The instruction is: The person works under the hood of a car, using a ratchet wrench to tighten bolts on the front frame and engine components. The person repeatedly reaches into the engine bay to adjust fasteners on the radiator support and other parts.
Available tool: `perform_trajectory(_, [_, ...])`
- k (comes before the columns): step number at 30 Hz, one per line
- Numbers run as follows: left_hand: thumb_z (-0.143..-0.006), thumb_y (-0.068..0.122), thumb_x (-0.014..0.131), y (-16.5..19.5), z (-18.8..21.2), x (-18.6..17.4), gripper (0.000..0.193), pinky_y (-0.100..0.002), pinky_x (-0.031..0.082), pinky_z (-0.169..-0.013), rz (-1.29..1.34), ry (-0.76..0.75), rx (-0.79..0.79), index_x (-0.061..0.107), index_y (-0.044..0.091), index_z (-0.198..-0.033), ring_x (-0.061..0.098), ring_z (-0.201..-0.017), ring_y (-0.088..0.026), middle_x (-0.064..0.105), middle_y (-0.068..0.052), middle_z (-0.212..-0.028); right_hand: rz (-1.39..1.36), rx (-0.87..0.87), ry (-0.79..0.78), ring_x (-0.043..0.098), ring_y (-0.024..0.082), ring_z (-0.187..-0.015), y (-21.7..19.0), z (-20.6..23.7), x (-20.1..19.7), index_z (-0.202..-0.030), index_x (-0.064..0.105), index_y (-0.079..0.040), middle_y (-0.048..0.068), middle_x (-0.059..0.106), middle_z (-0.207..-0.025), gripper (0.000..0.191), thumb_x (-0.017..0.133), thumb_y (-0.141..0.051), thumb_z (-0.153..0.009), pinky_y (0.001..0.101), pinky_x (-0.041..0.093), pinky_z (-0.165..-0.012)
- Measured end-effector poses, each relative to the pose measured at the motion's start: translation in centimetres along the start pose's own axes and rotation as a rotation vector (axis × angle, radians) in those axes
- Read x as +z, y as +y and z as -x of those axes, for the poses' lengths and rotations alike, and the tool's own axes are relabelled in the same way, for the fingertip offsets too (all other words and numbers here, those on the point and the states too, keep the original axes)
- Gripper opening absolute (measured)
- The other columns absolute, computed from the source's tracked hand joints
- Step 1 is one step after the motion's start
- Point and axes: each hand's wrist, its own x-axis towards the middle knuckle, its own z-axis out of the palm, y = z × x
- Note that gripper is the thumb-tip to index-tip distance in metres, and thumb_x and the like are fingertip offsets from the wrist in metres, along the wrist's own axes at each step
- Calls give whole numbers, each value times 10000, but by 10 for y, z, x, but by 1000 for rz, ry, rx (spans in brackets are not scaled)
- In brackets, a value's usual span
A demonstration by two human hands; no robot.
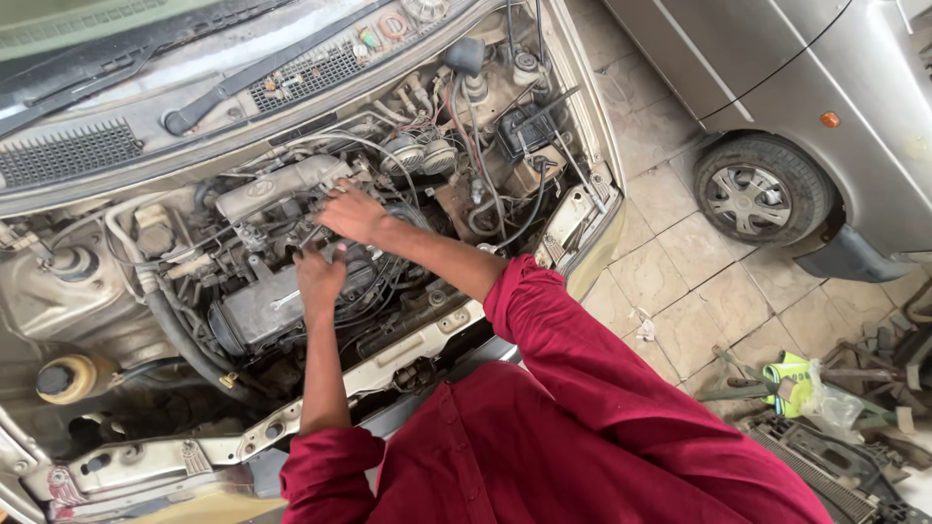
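Observation:
I lean over the open engine bay of a beige car [582,209]. My left hand [318,277] is closed around a dark part on top of the engine [257,306], beside a bundle of black wires. Just above it, my right hand [354,213] curls its fingers on a slim metal tool [311,235] that points down toward the left hand. The tool's tip is hidden between the two hands. Both sleeves are dark red. A grey metal intake part [277,184] lies just beyond the right hand.
A thick black hose [180,340] curves at the engine's left, near a yellowish reservoir [66,378]. The front crossmember [408,344] runs under my arms. A silver car and its wheel [762,194] stand to the right on tiled floor. Loose parts and a green rag [791,374] lie at lower right.

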Motion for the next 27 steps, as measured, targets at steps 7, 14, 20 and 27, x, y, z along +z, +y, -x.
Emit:
perform_trajectory(7, [-1023, 596, 556, -19, 6, 2, 624, -560, 512, -887, -223, -371, -405, 722, -4, -1062, 680, -1017, -452, 715, -258, -1030, -90, -118, 66, 539, 244, -1330, 10, 6, 14, -921, 780, -154, 57, 715, -1193, 101, 737, -88, -857, 557, 286, -1230])
perform_trajectory(14, [-1054, 265, 472, 12, -8, 3, 355, -406, 592, -617, 196, -525, -389, 657, -36, -1073, 734, -590, -282, 760, -195, -755, -391, 59, 339, 389, 381, -1447, 5, 8, 23, -1044, 744, -13, 240, 517, -1519, 370, 728, 45, -679, 479, 408, -1133])
perform_trajectory(20, [-974, 111, 529, 34, -1, 25, 265, -399, 616, -446, 766, -530, -474, 577, -116, -1102, 725, -584, -281, 732, -211, -812, -646, 417, -117, 657, 403, -1124, 1, 8, 12, -1242, 617, -34, 249, 693, -1157, 354, 700, -237, -964, 566, 424, -1068])
perform_trajectory(27, [-1018, 210, 656, 6, 15, 31, 336, -477, 570, -676, 488, -346, -318, 652, -124, -1050, 703, -753, -360, 713, -196, -850, -100, 122, 9, 713, 313, -1012, -5, 12, 16, -1073, 753, -124, 133, 753, -1010, 197, 641, -62, -923, 578, 300, -1143])
